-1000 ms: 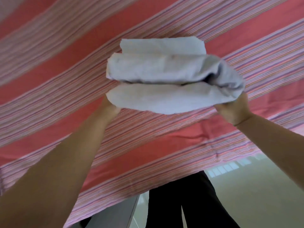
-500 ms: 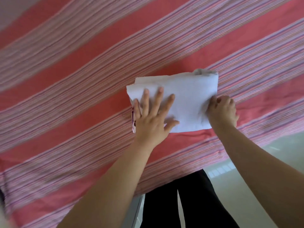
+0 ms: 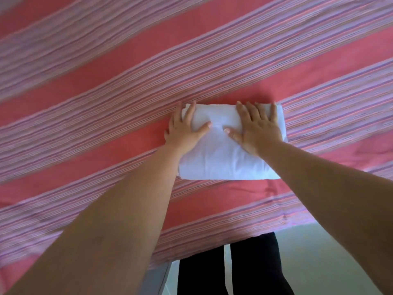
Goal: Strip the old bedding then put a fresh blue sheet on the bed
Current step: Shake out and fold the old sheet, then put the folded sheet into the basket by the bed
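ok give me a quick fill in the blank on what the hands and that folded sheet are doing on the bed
1. The folded sheet lies on a bedspread with pink and ____ stripes.
2. The left hand and the right hand both press ____ on the folded sheet.
3. The folded sheet's colour is pale ____.
4. Below the bed's edge, the person's trousers are ____.

Missing words: red; flat; blue; black

Both forearms are bare, with no sleeves, watch or bracelet in sight. Short, pale fingernails show on the thumbs. The legs wear black, seemingly close-fitting trousers.
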Demonstrator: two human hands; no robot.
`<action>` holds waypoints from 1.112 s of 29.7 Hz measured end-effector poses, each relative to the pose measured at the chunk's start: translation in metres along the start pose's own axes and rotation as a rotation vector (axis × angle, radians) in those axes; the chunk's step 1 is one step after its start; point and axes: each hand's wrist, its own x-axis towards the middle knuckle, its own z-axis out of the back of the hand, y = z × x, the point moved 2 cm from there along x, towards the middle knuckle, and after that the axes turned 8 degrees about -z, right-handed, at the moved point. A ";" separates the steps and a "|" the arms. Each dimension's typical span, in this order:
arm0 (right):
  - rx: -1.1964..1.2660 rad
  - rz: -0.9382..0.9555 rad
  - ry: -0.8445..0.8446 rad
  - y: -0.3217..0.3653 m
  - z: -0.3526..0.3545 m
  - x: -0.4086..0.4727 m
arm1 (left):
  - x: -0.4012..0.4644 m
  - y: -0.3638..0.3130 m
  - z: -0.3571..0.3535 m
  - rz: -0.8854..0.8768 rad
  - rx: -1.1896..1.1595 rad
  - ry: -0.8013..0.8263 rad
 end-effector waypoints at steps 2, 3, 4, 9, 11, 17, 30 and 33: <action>-0.038 0.032 0.005 0.001 0.004 0.006 | -0.001 0.006 -0.004 0.096 -0.116 0.001; -0.050 0.046 0.028 0.002 0.010 0.010 | -0.002 0.006 -0.004 0.139 -0.209 -0.015; -0.067 0.065 0.058 0.003 0.016 0.018 | -0.003 0.007 -0.005 0.193 -0.344 -0.044; -0.067 0.087 0.451 0.006 0.051 0.057 | -0.017 0.005 -0.003 0.511 -0.780 -0.113; -0.088 0.118 0.590 0.009 0.055 0.061 | -0.030 0.003 0.001 0.565 -0.843 -0.026; -0.160 0.250 0.972 0.029 0.076 0.033 | -0.086 0.003 -0.013 0.449 -1.068 -0.049; 0.317 0.473 1.194 0.070 0.064 -0.086 | -0.215 0.013 -0.056 0.337 -1.482 -0.351; 0.472 0.472 1.109 0.079 0.081 -0.148 | -0.266 0.020 -0.025 0.353 -1.280 -0.403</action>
